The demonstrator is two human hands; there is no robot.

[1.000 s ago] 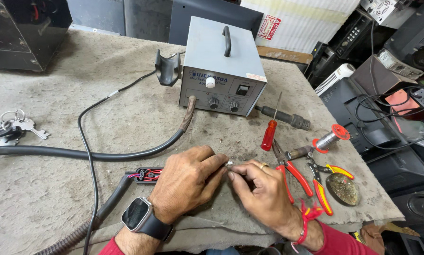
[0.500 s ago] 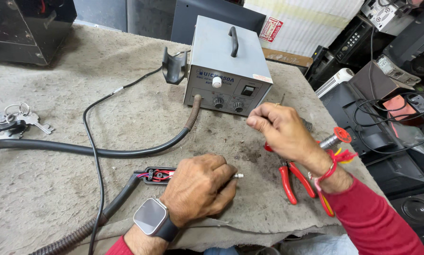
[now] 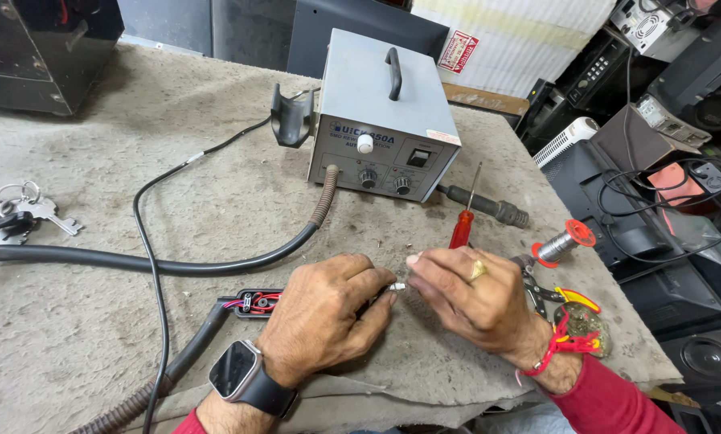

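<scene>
My left hand (image 3: 320, 321), with a smartwatch on its wrist, lies on the grey worktop and grips a black handpiece (image 3: 252, 304). The handpiece's shell is open at the rear, and red wires show inside. Its small metal tip (image 3: 397, 286) pokes out past my left fingers. My right hand (image 3: 473, 297), wearing a ring and a red thread at the wrist, meets it from the right. Its thumb and forefinger pinch at that tip. My left palm hides the middle of the handpiece.
A grey rework station (image 3: 385, 120) with knobs and a top handle stands behind, a black holder (image 3: 290, 116) on its left. A thick hose (image 3: 135, 261) crosses the worktop. On the right lie a red screwdriver (image 3: 461, 225), solder spool (image 3: 561, 241) and pliers (image 3: 565, 296); keys (image 3: 23, 213) lie far left.
Half a second ago my right hand was lifted up by the station and screwdriver. It has come back down to the handpiece tip. My left hand stayed on the handpiece.
</scene>
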